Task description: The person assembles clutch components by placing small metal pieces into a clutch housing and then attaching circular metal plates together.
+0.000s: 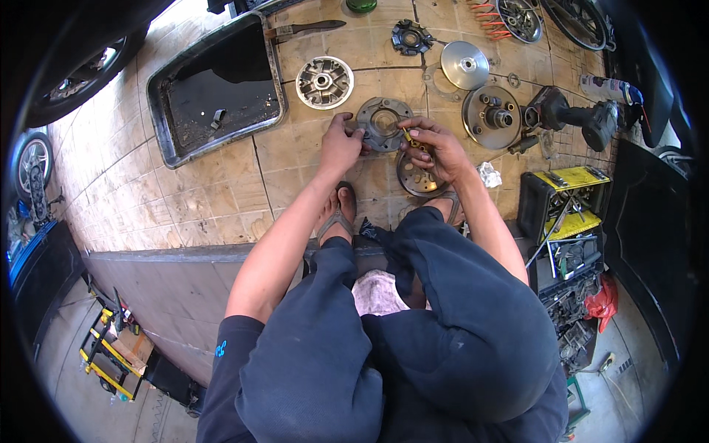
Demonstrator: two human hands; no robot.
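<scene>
Both of my hands meet in front of me over the tiled floor. My left hand (343, 150) grips the left edge of a round metal clutch shoe plate (385, 109), thumb and fingers at its rim. At the plate's lower right edge, my right hand (440, 150) pinches a small yellow piece (407, 136); its exact kind is too small to tell. Partly under my right hand is a round metal plate with holes (418, 182), near my right foot. A silver variator (325, 83) lies beyond my left hand. To the right of my right hand sits a metal pulley (476, 127).
A black tray with dark liquid (157, 122) stands at left, a brush (309, 27) beside it. Farther off lie a dark slotted plate (405, 49) and a silver disc (465, 65). At right are an impact wrench (572, 116), a spray can (607, 87) and a yellow-black toolbox (533, 205).
</scene>
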